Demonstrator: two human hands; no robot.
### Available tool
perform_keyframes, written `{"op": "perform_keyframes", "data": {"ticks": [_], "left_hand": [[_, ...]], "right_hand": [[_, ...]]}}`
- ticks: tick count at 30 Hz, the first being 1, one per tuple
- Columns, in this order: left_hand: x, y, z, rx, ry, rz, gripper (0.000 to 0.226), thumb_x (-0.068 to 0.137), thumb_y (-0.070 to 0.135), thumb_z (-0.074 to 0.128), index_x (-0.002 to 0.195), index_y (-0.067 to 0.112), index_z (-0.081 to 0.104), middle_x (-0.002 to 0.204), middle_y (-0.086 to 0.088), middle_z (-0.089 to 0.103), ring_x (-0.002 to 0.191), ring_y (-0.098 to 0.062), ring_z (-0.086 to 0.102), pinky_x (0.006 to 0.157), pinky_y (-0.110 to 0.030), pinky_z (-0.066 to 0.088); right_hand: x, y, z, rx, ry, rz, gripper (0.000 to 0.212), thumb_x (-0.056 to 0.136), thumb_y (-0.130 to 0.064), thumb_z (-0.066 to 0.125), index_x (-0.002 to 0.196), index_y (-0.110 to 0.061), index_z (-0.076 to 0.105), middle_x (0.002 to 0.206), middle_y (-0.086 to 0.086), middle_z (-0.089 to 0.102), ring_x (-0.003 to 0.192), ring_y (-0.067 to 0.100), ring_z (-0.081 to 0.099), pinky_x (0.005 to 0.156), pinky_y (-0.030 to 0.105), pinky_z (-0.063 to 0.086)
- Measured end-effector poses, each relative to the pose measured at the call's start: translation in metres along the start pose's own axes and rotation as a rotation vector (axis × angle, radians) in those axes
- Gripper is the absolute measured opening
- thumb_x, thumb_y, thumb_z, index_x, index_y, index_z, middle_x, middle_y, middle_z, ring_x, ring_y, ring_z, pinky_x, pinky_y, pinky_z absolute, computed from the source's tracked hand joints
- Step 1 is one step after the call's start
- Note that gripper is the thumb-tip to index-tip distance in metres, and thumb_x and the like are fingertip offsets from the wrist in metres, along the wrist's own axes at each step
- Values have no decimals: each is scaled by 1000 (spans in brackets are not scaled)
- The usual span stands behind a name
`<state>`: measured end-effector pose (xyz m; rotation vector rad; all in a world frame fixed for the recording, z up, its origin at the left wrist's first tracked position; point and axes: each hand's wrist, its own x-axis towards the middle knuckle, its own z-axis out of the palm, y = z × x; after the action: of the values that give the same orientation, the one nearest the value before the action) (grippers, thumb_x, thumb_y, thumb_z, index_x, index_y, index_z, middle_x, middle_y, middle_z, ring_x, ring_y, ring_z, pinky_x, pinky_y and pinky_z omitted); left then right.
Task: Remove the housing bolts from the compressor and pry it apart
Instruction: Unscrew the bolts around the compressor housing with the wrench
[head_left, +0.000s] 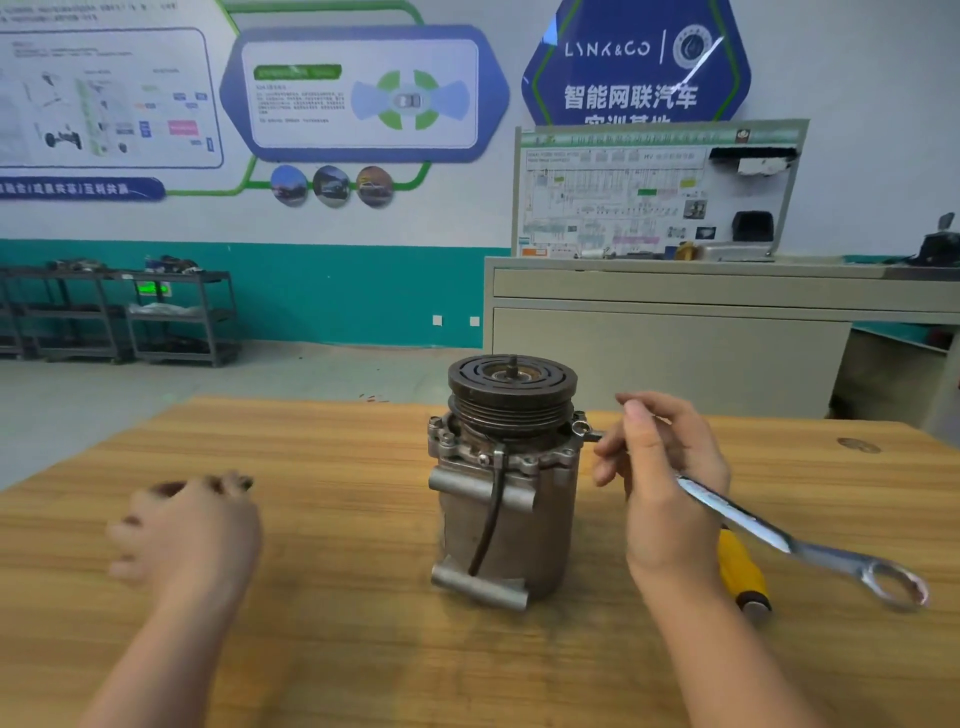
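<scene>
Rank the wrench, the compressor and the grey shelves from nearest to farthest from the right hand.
1. Wrench: held in the right hand.
2. Compressor: just left of that hand, on the table.
3. Shelves: far left, against the back wall.

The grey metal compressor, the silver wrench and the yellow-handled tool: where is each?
Grey metal compressor (506, 530), head view, on its body.
Silver wrench (753, 525), head view, on its shaft.
Yellow-handled tool (740, 571), head view, on its handle.

Bare tabletop (332, 545) left — compressor (506, 499) mid-table
</scene>
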<state>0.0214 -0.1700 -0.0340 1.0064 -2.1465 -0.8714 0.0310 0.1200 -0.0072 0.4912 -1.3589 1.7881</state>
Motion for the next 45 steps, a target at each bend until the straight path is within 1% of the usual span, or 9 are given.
{"op": "perform_keyframes", "data": {"ticks": [11, 16, 19, 23, 27, 30, 34, 40, 45], "left_hand": [[29, -60, 8, 290, -100, -39, 35, 95, 46, 51, 108, 23, 73, 118, -17, 62, 118, -34, 45, 95, -40, 31], [25, -55, 8, 291, -32, -20, 42, 97, 47, 45, 117, 19, 69, 130, -14, 58, 128, -33, 37, 102, -42, 29], [9, -28, 8, -36, 31, 350, 38, 99, 35, 48, 125, 12, 62, 137, -13, 53, 127, -33, 41, 106, -47, 33], [-28, 53, 20, -635, -530, 627, 33, 102, 36, 37, 125, 23, 56, 118, 12, 61, 108, -2, 55, 87, -18, 44], [-36, 115, 47, -960, -1069, 268, 35, 103, 33, 38, 104, 14, 68, 104, -7, 74, 101, -21, 67, 81, -28, 52], [-36, 124, 59, -971, -1208, 152, 30, 88, 33, 55, 93, 7, 70, 87, -13, 75, 78, -22, 72, 64, -30, 57], [-41, 117, 64, -1103, -1151, 121, 29, 89, 25, 53, 79, 10, 75, 81, -12, 74, 77, -23, 71, 62, -29, 56], [-87, 98, 38, -736, -478, 457, 39, 105, 27, 26, 89, 21, 61, 91, 6, 62, 84, 6, 54, 80, -12, 42], [-154, 63, 23, -308, -80, 542, 62, 94, 59, 12, 139, 21, 31, 139, -7, 42, 126, -24, 30, 102, -49, 27]], "right_hand": [[1, 6, 0, 61, 51, 77, 25, 88, -18, 52, 72, -27, 68, 62, 1, 61, 50, 17, 54, 49, 24, 47], [1, 1, -1, 176, 96, 51, 15, 89, -14, 49, 89, -19, 63, 66, 3, 65, 54, 18, 59, 56, 25, 51], [2, -1, -1, 321, 55, 101, 17, 88, -15, 45, 103, -13, 53, 71, 6, 69, 60, 20, 65, 62, 27, 55], [-2, -9, 7, 583, 3, 350, 23, 94, -20, 39, 93, -11, 60, 64, 12, 66, 48, 22, 60, 50, 24, 51], [-8, -17, 14, 737, -64, 635, 31, 81, -25, 44, 66, -10, 66, 46, 10, 53, 27, 16, 43, 33, 16, 37], [-27, -18, 26, 722, -227, 658, 28, 82, -25, 46, 66, -10, 64, 46, 15, 53, 26, 18, 44, 32, 19, 39], [-50, -13, 42, 537, -392, 402, 19, 80, -24, 54, 73, -8, 62, 57, 26, 57, 41, 29, 55, 45, 27, 46], [-28, -3, 22, 445, 1, 342, 40, 91, -23, 37, 58, -16, 59, 43, 11, 46, 34, 18, 38, 42, 16, 32], [12, -4, -6, 590, 435, 527, 52, 100, -32, 38, 55, -15, 58, 46, 5, 45, 33, 16, 35, 39, 14, 29]]}}
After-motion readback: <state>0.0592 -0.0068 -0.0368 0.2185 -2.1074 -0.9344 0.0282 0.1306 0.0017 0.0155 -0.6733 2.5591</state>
